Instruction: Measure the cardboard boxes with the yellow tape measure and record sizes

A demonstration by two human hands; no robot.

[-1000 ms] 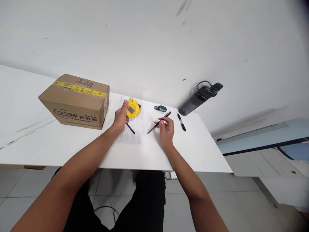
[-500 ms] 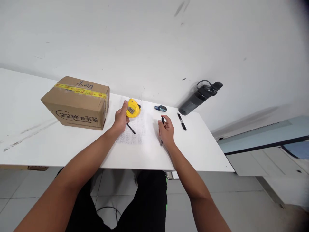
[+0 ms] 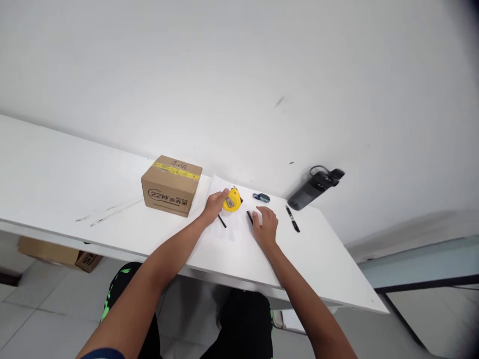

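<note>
My left hand (image 3: 215, 205) grips a yellow tape measure (image 3: 232, 200) by its left side, over a sheet of printed paper (image 3: 224, 232). A thin black stick, perhaps a pen (image 3: 222, 221), lies on the paper just below that hand. My right hand (image 3: 265, 225) rests on the table with thumb and fingers apart, curved over the white surface. Beside its thumb lies a black pen (image 3: 249, 216), partly hidden by the hand; it seems to be out of the grasp. A small dark blue object (image 3: 261, 198) sits behind the right hand.
A taped cardboard box (image 3: 170, 187) stands left of the paper on the white table (image 3: 112, 179). To the right, a black-and-white marker (image 3: 292, 219) lies near a dark water bottle (image 3: 312, 189) that stands by the wall. Another carton (image 3: 60, 252) is below the table.
My right hand has opened from around the black pen, which now lies by the thumb. The left hand still holds the tape measure. The whole view has shifted and turned.
</note>
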